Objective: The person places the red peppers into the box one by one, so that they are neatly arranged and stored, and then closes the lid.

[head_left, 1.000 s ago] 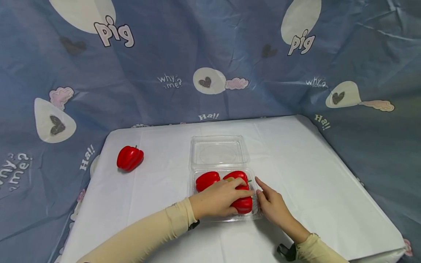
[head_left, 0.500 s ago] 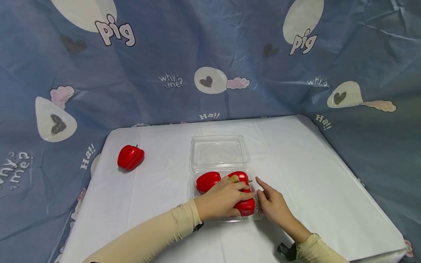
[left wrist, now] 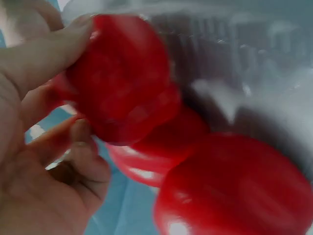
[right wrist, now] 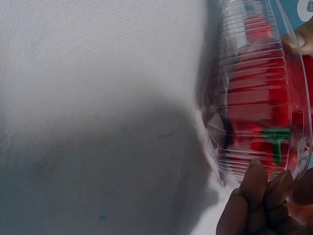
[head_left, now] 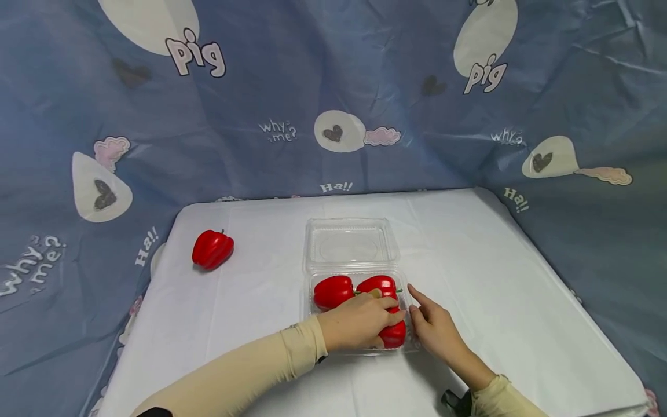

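Inside the open container (head_left: 351, 247), a red pepper (head_left: 394, 336) is gripped in the left hand (head_left: 356, 322); the right wall is touched by the right hand (head_left: 439, 331), fingers extended. Both sides are flanked by broad desk (head_left: 490, 278).

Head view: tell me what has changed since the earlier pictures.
The left hand and the nearest pepper, which it holds, shifted slightly right and nearer within the open box; nothing was let go. The box, right hand and lone pepper stayed put.
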`<state>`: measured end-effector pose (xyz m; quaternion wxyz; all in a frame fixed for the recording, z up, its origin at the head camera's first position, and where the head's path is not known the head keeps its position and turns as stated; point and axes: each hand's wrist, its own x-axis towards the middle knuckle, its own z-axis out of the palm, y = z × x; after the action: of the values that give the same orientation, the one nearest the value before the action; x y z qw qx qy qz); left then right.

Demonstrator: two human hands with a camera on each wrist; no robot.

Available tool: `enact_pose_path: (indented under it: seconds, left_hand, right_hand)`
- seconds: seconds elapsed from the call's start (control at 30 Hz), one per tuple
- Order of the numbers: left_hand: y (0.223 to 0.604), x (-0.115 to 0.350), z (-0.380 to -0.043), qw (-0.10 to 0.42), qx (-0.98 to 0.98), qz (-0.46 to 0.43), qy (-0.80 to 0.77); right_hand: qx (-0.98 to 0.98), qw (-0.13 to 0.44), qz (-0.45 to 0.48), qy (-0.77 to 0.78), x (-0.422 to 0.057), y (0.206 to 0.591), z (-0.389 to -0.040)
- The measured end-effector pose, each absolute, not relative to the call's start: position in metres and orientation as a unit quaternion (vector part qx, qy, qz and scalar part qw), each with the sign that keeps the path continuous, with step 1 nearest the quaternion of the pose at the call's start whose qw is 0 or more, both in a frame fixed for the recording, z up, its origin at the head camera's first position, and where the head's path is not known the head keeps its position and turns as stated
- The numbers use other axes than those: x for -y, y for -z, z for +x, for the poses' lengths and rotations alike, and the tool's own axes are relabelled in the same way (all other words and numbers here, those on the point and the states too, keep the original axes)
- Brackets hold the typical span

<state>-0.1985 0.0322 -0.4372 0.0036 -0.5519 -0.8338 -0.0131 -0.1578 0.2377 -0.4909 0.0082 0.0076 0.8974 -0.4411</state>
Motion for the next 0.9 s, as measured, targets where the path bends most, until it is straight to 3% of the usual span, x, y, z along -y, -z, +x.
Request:
enact_pose_path:
  seconds: [0.53,0.9]
  left_hand:
    - [0.424,-0.020,-0.202,-0.069,0.853,-0.510,0.089]
    - [0.405,0.004,-0.212,-0.073,0.859,-0.475,0.174]
  right_hand:
    - [-0.901,0.014,0.010,0.434,-0.241,0.491,-0.159]
    - [-0.899,0.009,0.003,0.437,-0.240,0.492,-0.159]
